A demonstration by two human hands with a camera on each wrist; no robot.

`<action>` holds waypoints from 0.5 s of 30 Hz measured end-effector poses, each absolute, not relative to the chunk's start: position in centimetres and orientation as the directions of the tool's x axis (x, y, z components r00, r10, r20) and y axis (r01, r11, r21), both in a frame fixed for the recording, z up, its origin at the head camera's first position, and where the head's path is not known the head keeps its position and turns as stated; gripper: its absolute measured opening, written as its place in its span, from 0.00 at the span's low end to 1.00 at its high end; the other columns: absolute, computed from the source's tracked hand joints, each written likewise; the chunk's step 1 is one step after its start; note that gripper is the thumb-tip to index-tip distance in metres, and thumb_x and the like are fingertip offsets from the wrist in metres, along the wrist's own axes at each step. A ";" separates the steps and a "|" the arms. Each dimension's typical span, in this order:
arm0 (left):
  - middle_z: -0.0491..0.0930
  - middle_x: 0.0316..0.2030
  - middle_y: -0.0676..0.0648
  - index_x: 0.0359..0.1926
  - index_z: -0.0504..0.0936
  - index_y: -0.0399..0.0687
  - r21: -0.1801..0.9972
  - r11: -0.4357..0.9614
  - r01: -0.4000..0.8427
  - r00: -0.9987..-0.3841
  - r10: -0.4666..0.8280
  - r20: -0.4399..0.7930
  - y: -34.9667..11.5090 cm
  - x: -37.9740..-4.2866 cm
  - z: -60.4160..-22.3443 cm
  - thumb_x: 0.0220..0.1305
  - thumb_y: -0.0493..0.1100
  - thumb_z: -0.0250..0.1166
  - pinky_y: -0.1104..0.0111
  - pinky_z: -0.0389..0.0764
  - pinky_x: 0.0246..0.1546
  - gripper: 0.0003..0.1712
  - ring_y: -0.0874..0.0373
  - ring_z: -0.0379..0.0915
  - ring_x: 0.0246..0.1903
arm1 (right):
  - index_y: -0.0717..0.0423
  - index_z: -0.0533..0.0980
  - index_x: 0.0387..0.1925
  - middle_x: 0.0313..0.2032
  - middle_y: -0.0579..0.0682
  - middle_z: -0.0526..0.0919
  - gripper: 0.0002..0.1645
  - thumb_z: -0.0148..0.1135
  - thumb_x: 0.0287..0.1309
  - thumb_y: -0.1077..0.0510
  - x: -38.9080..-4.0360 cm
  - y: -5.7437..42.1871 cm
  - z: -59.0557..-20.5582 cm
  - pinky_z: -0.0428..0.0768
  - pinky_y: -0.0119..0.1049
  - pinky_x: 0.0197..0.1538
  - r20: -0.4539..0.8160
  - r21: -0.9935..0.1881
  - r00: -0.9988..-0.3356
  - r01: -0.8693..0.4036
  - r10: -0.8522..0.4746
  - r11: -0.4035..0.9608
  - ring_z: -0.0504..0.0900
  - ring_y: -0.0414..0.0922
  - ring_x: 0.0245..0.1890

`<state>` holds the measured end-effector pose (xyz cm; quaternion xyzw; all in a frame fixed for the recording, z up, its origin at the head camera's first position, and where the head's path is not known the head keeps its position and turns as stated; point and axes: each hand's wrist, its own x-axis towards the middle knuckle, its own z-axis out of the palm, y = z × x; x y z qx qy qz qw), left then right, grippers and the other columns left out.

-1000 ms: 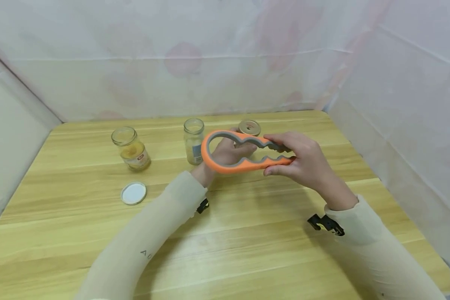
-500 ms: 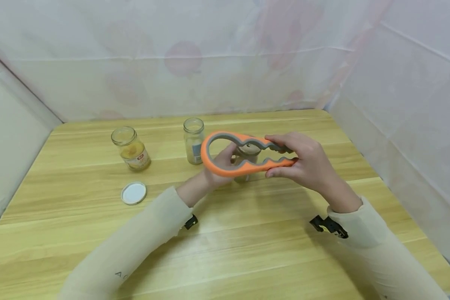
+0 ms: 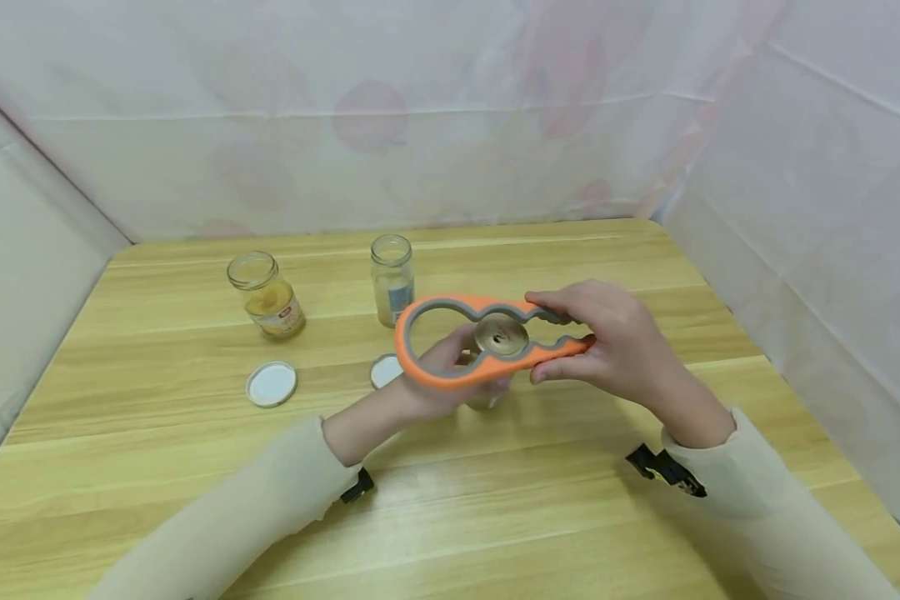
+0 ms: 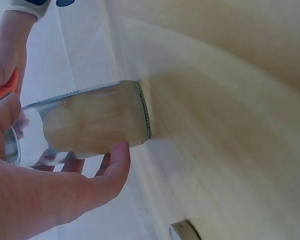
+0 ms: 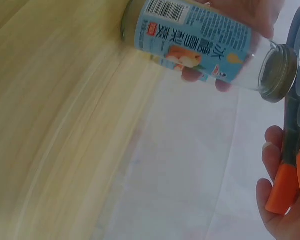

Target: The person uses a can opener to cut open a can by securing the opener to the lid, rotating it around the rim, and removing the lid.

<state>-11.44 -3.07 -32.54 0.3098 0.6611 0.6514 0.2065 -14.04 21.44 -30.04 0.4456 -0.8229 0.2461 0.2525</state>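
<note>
My left hand grips a glass jar with a blue label and a gold lid. An orange and grey jar opener is in my right hand, pinched at its handle ends between thumb and fingers. In the head view the gold lid shows through the opener's middle opening. The right wrist view has the lid right beside the opener; whether they touch I cannot tell. The jar stands upright, its base at or very near the table, and the opener hides part of my left hand.
An open jar with yellow contents stands at the left of the wooden table. Another open jar is behind my left hand. Two white-faced lids lie flat, one left lid and one partly covered lid.
My left hand has brought the gold-lidded jar from the back toward me, beneath the opener. The opener has come slightly nearer too. A second white-faced lid is now uncovered.
</note>
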 end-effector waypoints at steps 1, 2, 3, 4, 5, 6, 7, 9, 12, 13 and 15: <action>0.77 0.38 0.45 0.72 0.65 0.50 0.988 -0.048 0.148 -0.715 0.685 0.140 -3.2 -11.3 -32.6 0.67 0.32 0.61 0.71 0.70 0.34 0.34 0.53 0.67 0.30 | 0.54 0.83 0.54 0.35 0.42 0.85 0.50 0.66 0.38 0.22 -14.0 21.4 -30.1 0.72 0.30 0.41 0.636 -0.180 -0.471 -0.861 -0.611 0.477 0.79 0.39 0.34; 0.77 0.36 0.43 0.72 0.65 0.51 0.987 -0.061 0.147 -0.707 0.691 0.149 -3.3 -11.1 -32.7 0.67 0.32 0.61 0.71 0.70 0.33 0.34 0.54 0.67 0.29 | 0.54 0.83 0.53 0.35 0.42 0.85 0.50 0.66 0.38 0.22 -13.9 21.4 -30.1 0.72 0.31 0.41 0.635 -0.179 -0.468 -0.863 -0.614 0.473 0.79 0.39 0.34; 0.76 0.35 0.42 0.73 0.63 0.53 0.986 -0.071 0.152 -0.700 0.697 0.158 -3.5 -11.0 -32.7 0.67 0.33 0.61 0.71 0.70 0.32 0.36 0.54 0.67 0.28 | 0.54 0.83 0.53 0.35 0.42 0.85 0.50 0.66 0.38 0.23 -13.8 21.3 -30.1 0.72 0.31 0.41 0.634 -0.179 -0.466 -0.865 -0.617 0.469 0.79 0.39 0.34; 0.74 0.32 0.40 0.74 0.62 0.54 0.985 -0.088 0.149 -0.691 0.703 0.168 -3.6 -10.8 -32.8 0.67 0.33 0.60 0.71 0.69 0.31 0.37 0.54 0.66 0.27 | 0.54 0.83 0.54 0.36 0.41 0.85 0.50 0.66 0.38 0.23 -13.7 21.3 -30.1 0.72 0.31 0.41 0.632 -0.177 -0.463 -0.867 -0.622 0.466 0.79 0.39 0.34; 0.71 0.29 0.38 0.74 0.62 0.56 0.986 -0.100 0.135 -0.685 0.709 0.165 -3.7 -10.7 -32.9 0.66 0.32 0.60 0.70 0.68 0.30 0.37 0.54 0.64 0.26 | 0.54 0.83 0.54 0.36 0.41 0.85 0.50 0.66 0.38 0.23 -13.6 21.3 -30.1 0.72 0.31 0.41 0.629 -0.173 -0.460 -0.869 -0.627 0.464 0.79 0.39 0.34; 0.72 0.28 0.39 0.74 0.63 0.58 0.986 -0.088 0.143 -0.689 0.706 0.163 -3.9 -10.6 -32.9 0.66 0.33 0.60 0.70 0.69 0.30 0.37 0.55 0.65 0.25 | 0.54 0.82 0.54 0.36 0.41 0.85 0.50 0.66 0.38 0.23 -13.5 21.3 -30.1 0.72 0.31 0.40 0.625 -0.171 -0.459 -0.870 -0.632 0.463 0.79 0.39 0.34; 0.72 0.28 0.39 0.73 0.63 0.60 0.988 -0.072 0.133 -0.694 0.705 0.145 -4.0 -10.5 -33.0 0.66 0.34 0.61 0.70 0.69 0.30 0.37 0.56 0.65 0.25 | 0.54 0.82 0.54 0.37 0.40 0.85 0.50 0.66 0.38 0.23 -13.4 21.2 -30.1 0.72 0.31 0.40 0.620 -0.169 -0.458 -0.871 -0.637 0.462 0.79 0.39 0.34; 0.74 0.28 0.43 0.71 0.65 0.65 0.991 -0.025 0.134 -0.713 0.692 0.114 -4.3 -10.1 -32.9 0.66 0.35 0.62 0.69 0.70 0.32 0.36 0.58 0.67 0.26 | 0.53 0.82 0.54 0.37 0.40 0.85 0.50 0.66 0.38 0.23 -13.3 21.2 -30.1 0.72 0.31 0.40 0.610 -0.164 -0.456 -0.873 -0.648 0.459 0.79 0.38 0.34; 0.81 0.37 0.51 0.70 0.66 0.67 0.987 0.043 0.157 -0.734 0.673 0.088 -4.8 -9.4 -32.6 0.67 0.37 0.64 0.69 0.75 0.36 0.35 0.60 0.71 0.30 | 0.53 0.82 0.54 0.39 0.40 0.86 0.49 0.67 0.38 0.24 -13.0 21.1 -30.1 0.73 0.31 0.41 0.599 -0.167 -0.453 -0.877 -0.661 0.450 0.80 0.37 0.34; 0.82 0.42 0.53 0.72 0.65 0.66 0.986 0.032 0.162 -0.729 0.678 0.098 -4.9 -9.2 -32.5 0.67 0.35 0.63 0.68 0.75 0.37 0.37 0.58 0.72 0.32 | 0.54 0.82 0.54 0.39 0.40 0.86 0.49 0.68 0.38 0.24 -13.0 21.1 -30.1 0.74 0.31 0.41 0.596 -0.168 -0.451 -0.879 -0.664 0.446 0.80 0.37 0.34; 0.80 0.51 0.55 0.72 0.64 0.61 0.982 0.029 0.187 -0.731 0.671 0.120 -5.1 -8.7 -32.3 0.67 0.34 0.62 0.66 0.76 0.41 0.37 0.58 0.73 0.37 | 0.54 0.82 0.54 0.40 0.40 0.86 0.49 0.69 0.37 0.24 -12.8 21.0 -30.2 0.75 0.32 0.42 0.590 -0.178 -0.455 -0.879 -0.668 0.442 0.80 0.37 0.35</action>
